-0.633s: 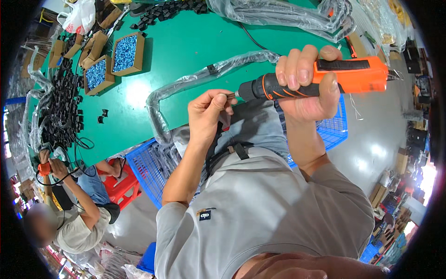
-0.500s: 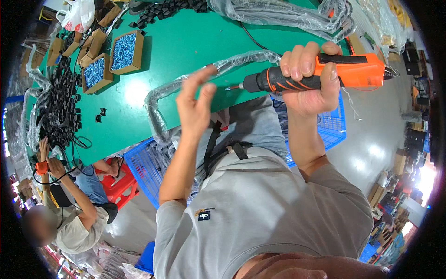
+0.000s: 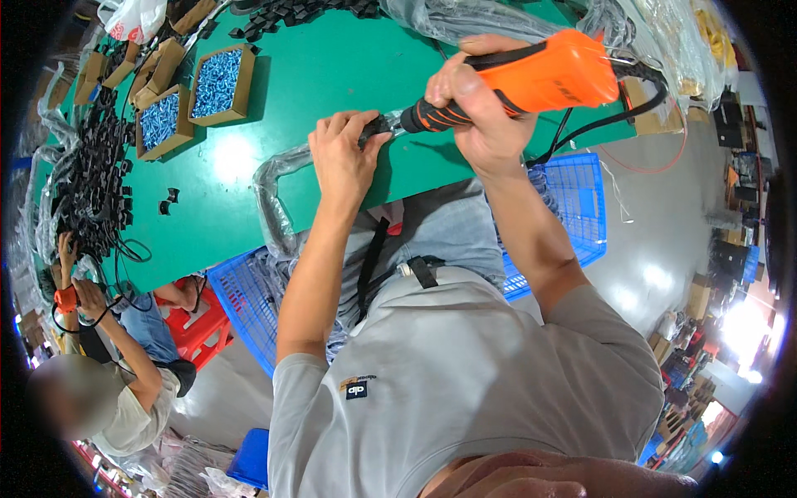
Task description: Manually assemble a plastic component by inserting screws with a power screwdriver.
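My right hand (image 3: 490,120) is closed around an orange and black electric screwdriver (image 3: 552,73), tilted down to the left. The driver's front end meets a small black plastic piece (image 3: 378,130) at the plastic-wrapped bent tube (image 3: 278,163). My left hand (image 3: 340,158) pinches this black piece against the tube, with the thumb on the near side and the fingers over the far side. The driver's bit is hidden, and I cannot tell whether a screw is on it. The tube lies on the green table (image 3: 207,216), its bent end toward me.
Cardboard boxes of bluish screws (image 3: 217,85) stand at the far left, beside a heap of black pieces (image 3: 87,178). More wrapped tubes (image 3: 465,21) lie at the back. Blue baskets (image 3: 573,207) flank my legs. Another person (image 3: 137,390) works at the left with an orange tool.
My left hand has come down onto the tube and closed on the black piece. The screwdriver has swung leftward, its rear end raised and its front end now at that piece.
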The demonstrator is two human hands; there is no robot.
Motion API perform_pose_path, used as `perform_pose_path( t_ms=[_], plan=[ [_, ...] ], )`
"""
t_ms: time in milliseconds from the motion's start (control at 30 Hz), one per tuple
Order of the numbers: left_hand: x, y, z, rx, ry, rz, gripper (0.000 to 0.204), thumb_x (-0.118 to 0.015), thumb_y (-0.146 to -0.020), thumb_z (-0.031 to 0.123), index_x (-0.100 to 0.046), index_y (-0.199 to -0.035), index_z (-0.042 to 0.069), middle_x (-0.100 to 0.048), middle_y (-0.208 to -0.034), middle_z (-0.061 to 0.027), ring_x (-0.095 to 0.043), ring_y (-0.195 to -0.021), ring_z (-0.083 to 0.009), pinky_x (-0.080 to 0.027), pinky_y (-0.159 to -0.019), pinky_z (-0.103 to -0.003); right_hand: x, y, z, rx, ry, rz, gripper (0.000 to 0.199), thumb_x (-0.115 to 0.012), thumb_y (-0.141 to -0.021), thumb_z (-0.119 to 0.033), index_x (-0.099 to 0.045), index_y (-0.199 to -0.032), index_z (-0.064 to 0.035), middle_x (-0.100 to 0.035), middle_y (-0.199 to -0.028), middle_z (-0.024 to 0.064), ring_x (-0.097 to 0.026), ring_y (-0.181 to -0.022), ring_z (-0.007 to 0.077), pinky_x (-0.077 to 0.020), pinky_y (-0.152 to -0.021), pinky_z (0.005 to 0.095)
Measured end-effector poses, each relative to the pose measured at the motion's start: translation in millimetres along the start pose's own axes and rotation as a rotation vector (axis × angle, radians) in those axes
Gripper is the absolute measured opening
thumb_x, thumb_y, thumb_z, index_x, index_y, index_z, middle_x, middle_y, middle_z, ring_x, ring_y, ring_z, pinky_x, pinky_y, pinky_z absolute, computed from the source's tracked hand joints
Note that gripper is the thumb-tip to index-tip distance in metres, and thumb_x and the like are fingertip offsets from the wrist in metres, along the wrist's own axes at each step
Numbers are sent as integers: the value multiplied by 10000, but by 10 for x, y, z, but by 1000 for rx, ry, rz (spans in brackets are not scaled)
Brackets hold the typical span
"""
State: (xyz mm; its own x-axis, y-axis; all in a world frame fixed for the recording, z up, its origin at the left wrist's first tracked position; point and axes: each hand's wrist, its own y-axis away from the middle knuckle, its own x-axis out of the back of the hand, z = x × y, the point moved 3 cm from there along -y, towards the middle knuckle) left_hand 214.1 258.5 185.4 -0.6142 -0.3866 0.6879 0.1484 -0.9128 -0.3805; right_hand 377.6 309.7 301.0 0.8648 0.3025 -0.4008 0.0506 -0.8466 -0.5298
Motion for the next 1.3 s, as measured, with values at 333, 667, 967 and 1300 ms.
perform_pose_path(
  t_ms=[333,667,967,1300],
  plan=[
    [11,-4,-1,24,28,-7,327,-841,-750,233,-752,-1044,121,-692,-995,-31,-584,-931,-250,-411,-831,-384,-145,-80,321,-15,143,-67,256,-787,-806,10,-662,-1029,11,-655,-758,20,-618,-670,86,-480,-602,225],
    [11,-27,-2,17,19,-4,325,-825,-762,235,-744,-1053,113,-676,-981,-26,-575,-929,-242,-404,-829,-385,-181,-129,301,-65,112,-78,266,-772,-818,10,-655,-1057,16,-659,-776,47,-629,-659,104,-485,-585,235],
    [13,-15,-8,17,21,-10,312,-818,-773,218,-735,-1053,110,-666,-987,-32,-566,-936,-250,-402,-840,-387,-164,-163,335,-85,45,-77,275,-755,-817,29,-640,-1067,25,-655,-760,59,-636,-638,127,-497,-575,251],
    [15,-31,10,25,28,-25,317,-815,-779,214,-714,-1060,107,-654,-990,-37,-559,-945,-258,-397,-842,-394,-158,-158,438,-45,122,-132,256,-764,-805,23,-658,-1039,30,-653,-765,42,-618,-634,108,-483,-578,240]
  ],
)
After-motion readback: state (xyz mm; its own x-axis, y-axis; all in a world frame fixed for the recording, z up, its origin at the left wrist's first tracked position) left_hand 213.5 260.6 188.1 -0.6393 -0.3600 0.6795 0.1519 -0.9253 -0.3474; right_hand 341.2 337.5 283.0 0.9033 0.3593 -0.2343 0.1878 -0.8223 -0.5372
